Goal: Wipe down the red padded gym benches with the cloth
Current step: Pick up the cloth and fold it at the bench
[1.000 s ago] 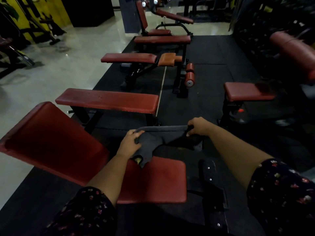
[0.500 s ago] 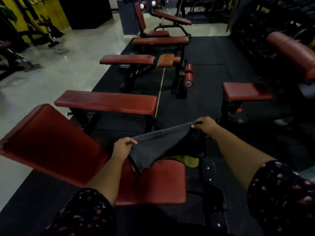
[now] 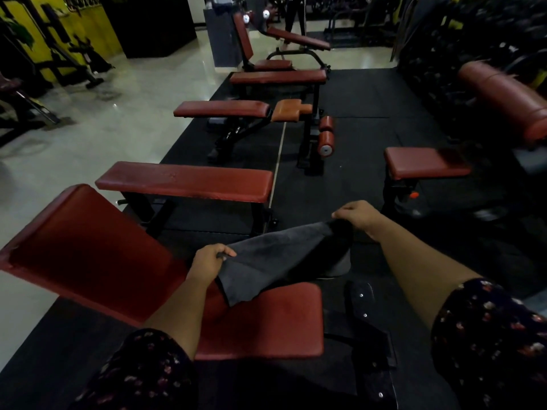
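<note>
Nearest the camera, two forearms in dark floral sleeves [image 3: 488,335] reach forward over the red seat pad [image 3: 275,324] of an adjustable bench. The left hand [image 3: 211,260] is curled shut, pinching one corner of the dark grey cloth [image 3: 275,261] between thumb and fingers, wrist bent slightly down. The right hand [image 3: 356,216] sits farther out and higher, its fingers closed over the opposite corner, arm nearly straight. The cloth hangs stretched between them, its lower edge draping onto the front of the seat pad. To the left the tilted red backrest [image 3: 85,250] of the same bench rises. Beyond stands a flat red bench [image 3: 186,180], then another with an orange pad [image 3: 288,109] and roller cushions [image 3: 325,137]. A small red pad [image 3: 426,162] sits to the right. No writing can be read anywhere
</note>
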`<state>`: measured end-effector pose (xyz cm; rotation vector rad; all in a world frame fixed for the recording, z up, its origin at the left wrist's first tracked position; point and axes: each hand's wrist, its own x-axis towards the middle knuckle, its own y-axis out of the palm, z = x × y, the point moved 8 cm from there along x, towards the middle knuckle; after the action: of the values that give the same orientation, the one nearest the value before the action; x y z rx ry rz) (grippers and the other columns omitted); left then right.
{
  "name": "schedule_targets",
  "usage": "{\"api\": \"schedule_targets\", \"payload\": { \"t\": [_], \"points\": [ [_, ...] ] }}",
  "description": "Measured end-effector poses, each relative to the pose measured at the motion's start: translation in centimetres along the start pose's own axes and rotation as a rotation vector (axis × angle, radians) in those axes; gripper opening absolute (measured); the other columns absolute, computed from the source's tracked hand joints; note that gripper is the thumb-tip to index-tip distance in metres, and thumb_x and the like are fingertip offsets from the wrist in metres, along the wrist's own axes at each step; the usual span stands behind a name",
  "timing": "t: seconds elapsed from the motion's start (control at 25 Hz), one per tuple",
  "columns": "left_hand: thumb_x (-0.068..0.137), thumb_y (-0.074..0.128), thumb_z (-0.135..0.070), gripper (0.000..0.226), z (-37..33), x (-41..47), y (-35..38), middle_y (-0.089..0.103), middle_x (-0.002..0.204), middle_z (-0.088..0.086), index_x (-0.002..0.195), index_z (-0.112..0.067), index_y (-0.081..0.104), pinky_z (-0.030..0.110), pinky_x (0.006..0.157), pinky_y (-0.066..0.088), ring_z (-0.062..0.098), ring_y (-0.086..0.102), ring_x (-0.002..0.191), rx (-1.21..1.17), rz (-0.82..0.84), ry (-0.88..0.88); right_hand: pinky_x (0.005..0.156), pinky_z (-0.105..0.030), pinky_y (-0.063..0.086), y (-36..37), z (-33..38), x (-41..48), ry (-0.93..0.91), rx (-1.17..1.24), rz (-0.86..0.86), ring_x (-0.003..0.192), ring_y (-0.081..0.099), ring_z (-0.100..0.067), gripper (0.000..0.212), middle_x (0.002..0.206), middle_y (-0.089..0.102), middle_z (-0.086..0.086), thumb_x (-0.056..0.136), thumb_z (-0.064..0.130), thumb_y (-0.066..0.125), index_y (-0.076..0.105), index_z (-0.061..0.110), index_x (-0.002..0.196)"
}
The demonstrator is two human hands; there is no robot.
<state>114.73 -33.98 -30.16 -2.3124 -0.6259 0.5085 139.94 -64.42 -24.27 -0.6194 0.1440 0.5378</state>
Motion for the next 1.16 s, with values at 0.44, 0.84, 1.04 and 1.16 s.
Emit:
{"api": "schedule_targets", "payload": {
  "t": [0.44, 0.84, 1.04, 1.16],
  "points": [
    [0.099, 0.037, 0.006, 0.04, -0.7, -1.2, 1.6, 0.063, 0.121, 0.011, 0.102, -0.013, 0.072, 0.03, 0.077, 0.052, 0.023, 0.059, 0.106, -0.245, 0.111, -0.256, 0.088, -0.034, 0.051, -0.6, -0.5, -0.7, 0.003, -0.591, -0.025, 0.098, 0.06, -0.023, 0.015, 0.097, 0.066, -0.002, 0.084, 0.025, 0.072, 0.074, 0.018, 0.096],
    [0.097, 0.042, 0.014, 0.058, -12.9, -2.2, 10.2, 0.05, 0.142, 0.015, 0.149, -0.009, 0.035, 0.04, 0.085, 0.051, 0.03, 0.056, 0.122, -0.691, 0.374, -0.371, 0.052, -0.024, 0.045, 7.1, 2.1, -3.1, 0.016, 0.037, 0.081, 0.062, 0.057, -0.017, 0.01, 0.072, 0.064, -0.009, 0.077, 0.007, 0.08, 0.071, 0.006, 0.082],
    [0.089, 0.036, 0.021, 0.069, -14.3, -1.9, 9.9, 0.05, 0.143, 0.016, 0.15, -0.011, 0.034, 0.041, 0.085, 0.051, 0.032, 0.056, 0.119, -0.694, 0.371, -0.345, 0.062, -0.022, 0.051, 9.8, 3.2, -4.4, -0.039, 0.194, 0.282, 0.068, 0.059, -0.015, 0.021, 0.077, 0.064, -0.009, 0.08, -0.013, 0.068, 0.069, -0.001, 0.097],
    [0.087, 0.035, 0.018, 0.068, -14.4, -2.0, 9.9, 0.055, 0.136, 0.014, 0.148, -0.012, 0.04, 0.038, 0.079, 0.054, 0.03, 0.059, 0.117, -0.699, 0.376, -0.343, 0.068, -0.025, 0.055, 9.2, 2.8, -4.5, -0.026, 0.302, 0.166, 0.072, 0.06, -0.019, 0.023, 0.078, 0.063, -0.011, 0.08, -0.016, 0.065, 0.066, -0.011, 0.103]
  ]
}}
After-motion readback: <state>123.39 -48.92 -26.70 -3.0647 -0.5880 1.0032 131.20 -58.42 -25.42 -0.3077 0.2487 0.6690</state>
